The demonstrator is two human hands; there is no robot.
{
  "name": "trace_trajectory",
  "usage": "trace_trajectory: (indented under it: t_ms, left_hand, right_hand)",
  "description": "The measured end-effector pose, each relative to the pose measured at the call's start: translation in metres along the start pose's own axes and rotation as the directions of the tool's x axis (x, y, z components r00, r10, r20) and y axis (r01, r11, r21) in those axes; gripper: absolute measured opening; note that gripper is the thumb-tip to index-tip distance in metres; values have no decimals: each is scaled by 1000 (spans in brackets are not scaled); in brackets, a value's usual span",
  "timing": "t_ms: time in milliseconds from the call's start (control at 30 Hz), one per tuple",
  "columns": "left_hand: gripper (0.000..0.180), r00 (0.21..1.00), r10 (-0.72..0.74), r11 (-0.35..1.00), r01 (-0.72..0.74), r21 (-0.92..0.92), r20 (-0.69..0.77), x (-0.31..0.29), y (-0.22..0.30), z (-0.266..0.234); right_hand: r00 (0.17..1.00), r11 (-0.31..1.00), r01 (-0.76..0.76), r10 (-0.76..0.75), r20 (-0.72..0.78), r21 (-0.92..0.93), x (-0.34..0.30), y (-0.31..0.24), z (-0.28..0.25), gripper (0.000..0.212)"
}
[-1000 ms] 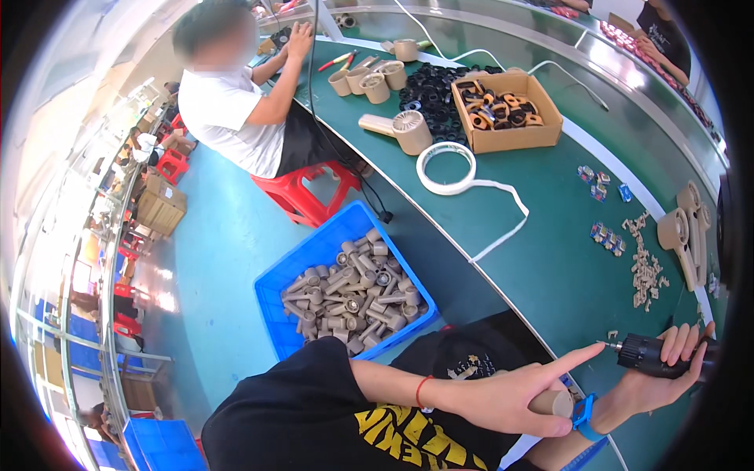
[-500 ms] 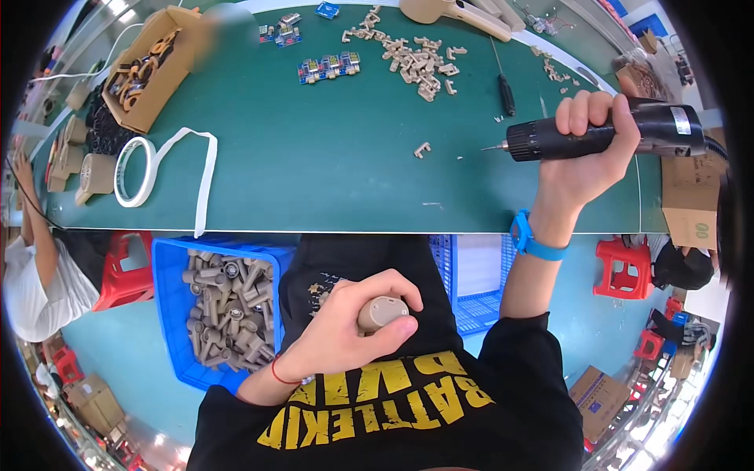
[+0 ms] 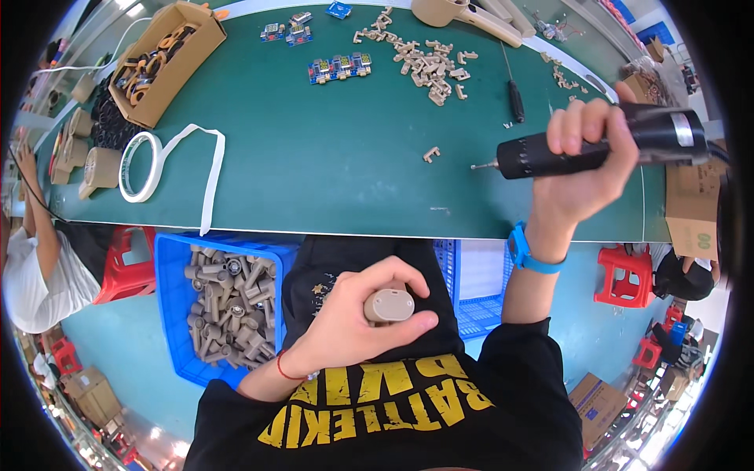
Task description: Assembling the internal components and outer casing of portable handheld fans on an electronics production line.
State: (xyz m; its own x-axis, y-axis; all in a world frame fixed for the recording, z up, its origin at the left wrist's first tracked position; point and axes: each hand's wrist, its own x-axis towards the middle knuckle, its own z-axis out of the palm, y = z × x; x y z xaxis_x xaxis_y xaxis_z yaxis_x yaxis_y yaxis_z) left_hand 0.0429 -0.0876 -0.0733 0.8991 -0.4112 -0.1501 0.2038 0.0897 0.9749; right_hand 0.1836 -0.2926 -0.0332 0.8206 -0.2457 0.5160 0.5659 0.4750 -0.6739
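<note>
- The left hand (image 3: 342,314) curls its fingers and thumb around a beige part (image 3: 393,305), grasping it over the lap, on the wearer's side of the green worktable (image 3: 353,173); the part's rounded flat end faces up.
- The right hand (image 3: 585,169) is wrapped around a black electric screwdriver (image 3: 518,158), held above the right half of the worktable, its bit pointing left.
- A pale label band (image 3: 682,129) circles the tool's rear; any print on it is too blurred to read.
- Bold yellow lettering (image 3: 377,404) crosses the wearer's black shirt, below the worktable's near edge.
- The carton (image 3: 691,204) at the worktable's right end carries a faint printed mark.
- Three joined circuit boards (image 3: 340,68) lie toward the worktable's far side; their markings are too small to read.
- Right of the boards, also on the worktable's far part, is a heap of small beige clips (image 3: 432,71).
- A white tape roll (image 3: 155,161) is at the worktable's left.
- Below its near edge, on the left, a blue crate (image 3: 169,306) holds beige housings (image 3: 236,314).
</note>
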Motion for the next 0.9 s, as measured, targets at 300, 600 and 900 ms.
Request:
trace_trajectory:
  t_ms: [300, 600, 900]
  left_hand:
    - [38, 939, 273, 962, -273, 27, -207, 25, 13, 10]
    - [16, 937, 248, 968, -252, 14, -245, 20, 16, 14]
    - [18, 951, 240, 960, -202, 194, -195, 18, 9, 10]
  right_hand:
    - [956, 754, -282, 169, 240, 593, -10, -34, 21, 35]
    - [946, 761, -306, 175, 272, 572, -18, -34, 27, 36]
    - [900, 788, -361, 155, 408, 498, -29, -30, 27, 42]
